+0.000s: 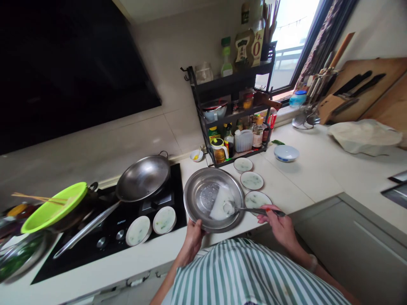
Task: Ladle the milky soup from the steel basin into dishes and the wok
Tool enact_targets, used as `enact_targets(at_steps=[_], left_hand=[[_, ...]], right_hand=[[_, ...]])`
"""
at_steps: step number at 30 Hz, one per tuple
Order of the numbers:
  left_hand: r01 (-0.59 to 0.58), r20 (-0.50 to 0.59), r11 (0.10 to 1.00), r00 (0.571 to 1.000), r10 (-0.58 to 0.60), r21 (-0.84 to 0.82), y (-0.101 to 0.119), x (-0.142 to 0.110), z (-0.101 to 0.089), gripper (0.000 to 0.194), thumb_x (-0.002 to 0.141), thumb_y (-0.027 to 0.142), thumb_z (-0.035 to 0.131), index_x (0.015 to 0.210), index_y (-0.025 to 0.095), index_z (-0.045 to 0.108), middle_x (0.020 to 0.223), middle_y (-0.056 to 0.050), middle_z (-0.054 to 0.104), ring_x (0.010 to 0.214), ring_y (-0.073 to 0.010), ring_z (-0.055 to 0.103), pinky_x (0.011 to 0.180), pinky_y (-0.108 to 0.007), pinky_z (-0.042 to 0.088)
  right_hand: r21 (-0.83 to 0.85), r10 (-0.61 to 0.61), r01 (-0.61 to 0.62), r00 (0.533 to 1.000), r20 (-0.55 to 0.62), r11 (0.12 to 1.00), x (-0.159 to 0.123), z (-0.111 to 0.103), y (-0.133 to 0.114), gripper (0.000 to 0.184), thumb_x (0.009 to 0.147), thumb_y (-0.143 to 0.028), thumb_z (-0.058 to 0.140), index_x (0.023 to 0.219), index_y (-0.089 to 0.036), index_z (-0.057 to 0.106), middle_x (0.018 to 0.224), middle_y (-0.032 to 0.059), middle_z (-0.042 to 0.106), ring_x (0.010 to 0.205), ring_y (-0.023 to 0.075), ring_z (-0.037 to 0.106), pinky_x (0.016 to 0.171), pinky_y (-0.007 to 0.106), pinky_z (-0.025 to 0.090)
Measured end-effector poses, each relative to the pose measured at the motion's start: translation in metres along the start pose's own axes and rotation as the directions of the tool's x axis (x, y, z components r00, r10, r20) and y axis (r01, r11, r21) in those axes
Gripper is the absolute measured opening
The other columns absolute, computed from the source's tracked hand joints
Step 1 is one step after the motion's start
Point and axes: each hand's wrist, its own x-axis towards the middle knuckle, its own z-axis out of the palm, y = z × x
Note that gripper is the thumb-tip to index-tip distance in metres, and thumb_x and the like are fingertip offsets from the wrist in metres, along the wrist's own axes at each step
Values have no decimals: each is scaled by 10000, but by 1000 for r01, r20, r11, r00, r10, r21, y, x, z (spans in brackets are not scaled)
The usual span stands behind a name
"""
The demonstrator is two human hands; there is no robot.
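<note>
A wide steel basin (203, 182) with white liquid pooled in it stands tilted at the counter's front edge. My left hand (193, 239) grips its near rim. My right hand (280, 224) is closed on the handle of a metal ladle (251, 209), whose bowl dips into the white liquid. Three small round plates (252, 180) with a thin pale layer lie in a row just right of the basin. Two more small plates (151, 225) rest on the front of the black stove.
A steel wok (143, 178) sits on the stove (104, 237), with a green bowl (54, 207) and chopsticks to its left. A black spice rack (235, 114) stands at the back. A white bowl (286, 153), knife block (333, 106) and cloth (365, 135) are to the right.
</note>
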Motion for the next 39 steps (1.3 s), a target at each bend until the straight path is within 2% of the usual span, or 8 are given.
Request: enact_targets(at_steps=[3, 12, 21, 30, 35, 39], left_hand=[[-1, 2, 1000, 1000, 1, 1, 2, -2, 1, 360, 668, 171, 582, 1019, 202, 506, 610, 53, 553, 473, -89, 491, 465, -198, 388], [1, -4, 1000, 1000, -1, 10, 2, -1, 1, 323, 659, 182, 587, 969, 202, 499, 621, 47, 562, 489, -92, 507, 468, -197, 393], [1, -4, 1000, 1000, -1, -9, 2, -3, 1, 381, 667, 118, 523, 1035, 203, 472, 625, 46, 570, 484, -98, 506, 454, -199, 386], [-3, 0, 1000, 1000, 3, -7, -1, 0, -1, 302, 653, 141, 533, 940, 202, 461, 623, 45, 573, 486, -97, 499, 455, -205, 393], [2, -6, 1000, 1000, -2, -14, -1, 0, -1, 307, 643, 132, 520, 936, 198, 456, 631, 39, 579, 490, -100, 507, 454, -208, 396], [2, -13, 1000, 1000, -2, -9, 0, 0, 0, 314, 649, 137, 519, 951, 198, 454, 621, 42, 574, 479, -98, 496, 451, -211, 392]], right_hand=[[85, 30, -27, 999, -30, 996, 3, -3, 3, 435, 742, -586, 616, 896, -180, 600, 619, 33, 675, 558, 212, 661, 583, 354, 549], [163, 42, -34, 998, -50, 986, 1, -4, 5, 380, 764, -532, 632, 894, -177, 603, 664, 36, 681, 578, 193, 654, 590, 330, 544], [145, 54, -44, 996, -68, 988, 1, -3, 1, 369, 758, -522, 631, 886, -177, 605, 666, 31, 671, 564, 193, 646, 589, 335, 542], [153, 96, -81, 991, -91, 985, 0, -2, -4, 334, 721, -493, 651, 843, -183, 624, 644, 28, 667, 542, 189, 636, 582, 332, 535], [247, 101, -66, 986, -132, 967, 0, -2, -16, 253, 698, -428, 667, 797, -196, 634, 640, 19, 660, 540, 187, 631, 551, 327, 530], [269, 80, -24, 977, -200, 963, 2, -14, -36, 207, 668, -373, 670, 774, -199, 635, 613, 17, 649, 521, 176, 617, 532, 312, 520]])
